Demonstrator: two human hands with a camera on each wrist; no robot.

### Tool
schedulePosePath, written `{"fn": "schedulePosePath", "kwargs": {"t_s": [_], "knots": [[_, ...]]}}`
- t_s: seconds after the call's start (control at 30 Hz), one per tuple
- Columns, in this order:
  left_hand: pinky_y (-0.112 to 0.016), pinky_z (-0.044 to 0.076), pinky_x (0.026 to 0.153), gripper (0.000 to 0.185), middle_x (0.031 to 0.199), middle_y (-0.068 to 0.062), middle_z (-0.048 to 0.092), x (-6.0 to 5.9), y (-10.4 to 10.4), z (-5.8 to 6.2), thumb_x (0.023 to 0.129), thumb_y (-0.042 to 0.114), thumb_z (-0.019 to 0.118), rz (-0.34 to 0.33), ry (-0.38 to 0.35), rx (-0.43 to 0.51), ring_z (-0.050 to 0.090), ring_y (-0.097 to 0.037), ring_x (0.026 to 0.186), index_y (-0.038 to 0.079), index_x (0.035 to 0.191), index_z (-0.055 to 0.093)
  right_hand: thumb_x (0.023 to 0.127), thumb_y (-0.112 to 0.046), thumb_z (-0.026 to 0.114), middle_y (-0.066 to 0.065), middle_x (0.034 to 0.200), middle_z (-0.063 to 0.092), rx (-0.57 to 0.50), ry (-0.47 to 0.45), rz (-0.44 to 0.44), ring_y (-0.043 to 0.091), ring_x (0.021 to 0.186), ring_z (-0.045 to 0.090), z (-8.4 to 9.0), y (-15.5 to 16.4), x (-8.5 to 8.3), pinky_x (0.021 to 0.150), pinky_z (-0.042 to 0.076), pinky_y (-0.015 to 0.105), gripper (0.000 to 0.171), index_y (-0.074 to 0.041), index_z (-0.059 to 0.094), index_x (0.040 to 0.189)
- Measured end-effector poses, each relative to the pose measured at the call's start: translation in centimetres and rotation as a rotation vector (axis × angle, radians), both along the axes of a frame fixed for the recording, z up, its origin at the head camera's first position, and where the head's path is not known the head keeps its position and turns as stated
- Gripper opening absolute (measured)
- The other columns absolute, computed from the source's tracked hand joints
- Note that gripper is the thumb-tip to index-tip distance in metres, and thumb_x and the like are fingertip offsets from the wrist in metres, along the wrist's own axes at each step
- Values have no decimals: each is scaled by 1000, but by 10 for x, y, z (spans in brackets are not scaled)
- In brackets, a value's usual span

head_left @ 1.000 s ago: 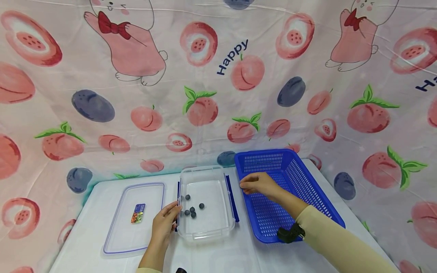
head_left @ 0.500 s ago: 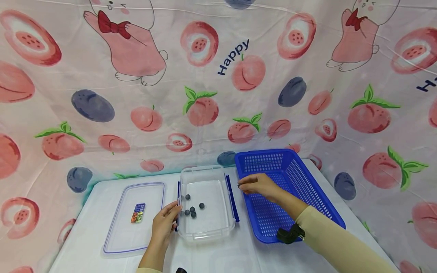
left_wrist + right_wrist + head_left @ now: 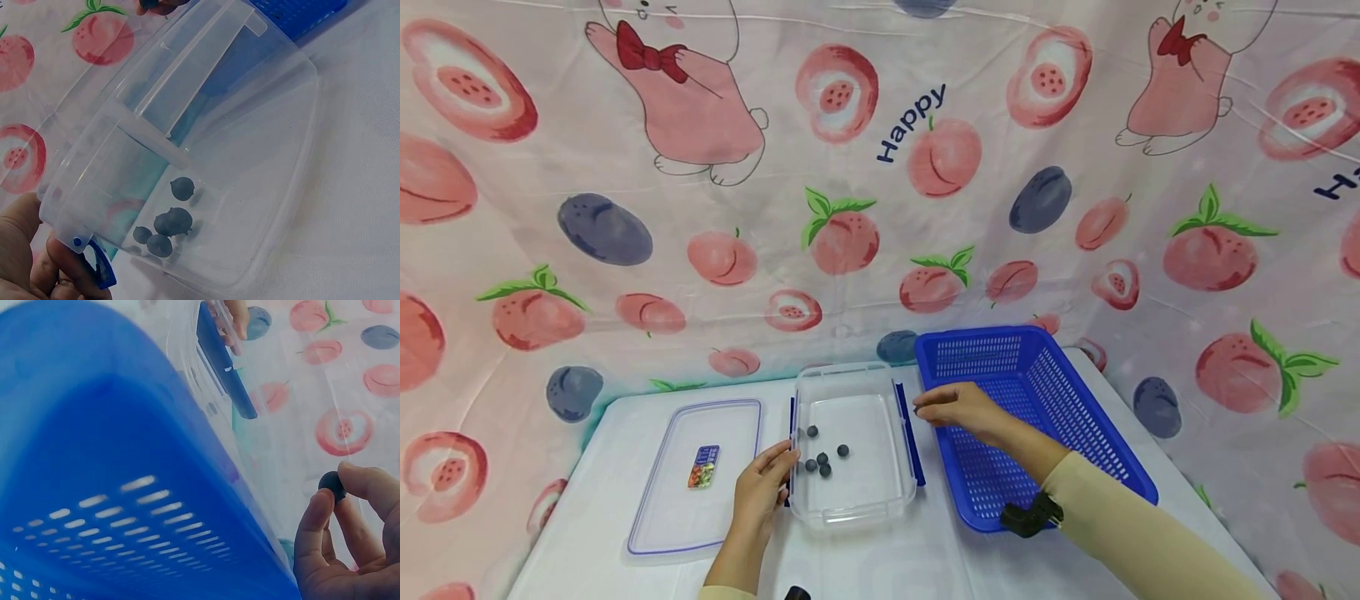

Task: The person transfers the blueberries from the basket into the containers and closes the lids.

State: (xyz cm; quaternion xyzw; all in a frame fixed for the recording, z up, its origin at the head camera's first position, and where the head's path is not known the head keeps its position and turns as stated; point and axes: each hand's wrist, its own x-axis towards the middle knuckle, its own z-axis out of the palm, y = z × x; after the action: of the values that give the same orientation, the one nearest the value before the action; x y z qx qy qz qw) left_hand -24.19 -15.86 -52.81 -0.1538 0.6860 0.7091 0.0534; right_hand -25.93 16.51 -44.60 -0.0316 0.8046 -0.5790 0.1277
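Left hand grips the near-left edge of the clear container on the bench, at its blue latch. Five blueberries sit inside, left of centre. Right hand over the blue basket rim, pinching one blueberry between thumb and fingertip. Lid lies flat at left.

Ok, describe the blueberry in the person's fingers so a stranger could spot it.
Start at the blue basket on the white table; the right hand hovers over its left rim, beside the clear container. Pinched at its fingertips is one dark blueberry, the only one held in the air; the others lie inside the container.
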Motion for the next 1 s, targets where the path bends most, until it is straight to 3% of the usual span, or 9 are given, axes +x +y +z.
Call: {"fn": "schedulePosePath", "kwargs": {"t_s": [0.27,0.5,1.0], "knots": [[-17,44,55,52,86,13,62,-1,0,0,88,29,74,1,0,-10,52,-7,79,4,131,60,92,-16,70,13,112,70,-8,-2,15,21,99,68,-3,-10,-2,92,55,39,33,3,68,119],[-17,44,55,51,85,13,62,0,0,-1,89,28,74,4,3,-7,52,-7,78,3,131,60,88,-13,73,12,106,72,-48,18,26,36,104,66,-6,-22,-3,88,56,37,33,6,69,114],[-17,44,55,54,85,13,62,0,0,-2,89,29,73,0,4,-5,51,-6,78,3,134,59,87,-15,76,9,101,73,-40,3,31,16,89,69,-9,-45,-7,86,57,36,29,2,72,110]]}}
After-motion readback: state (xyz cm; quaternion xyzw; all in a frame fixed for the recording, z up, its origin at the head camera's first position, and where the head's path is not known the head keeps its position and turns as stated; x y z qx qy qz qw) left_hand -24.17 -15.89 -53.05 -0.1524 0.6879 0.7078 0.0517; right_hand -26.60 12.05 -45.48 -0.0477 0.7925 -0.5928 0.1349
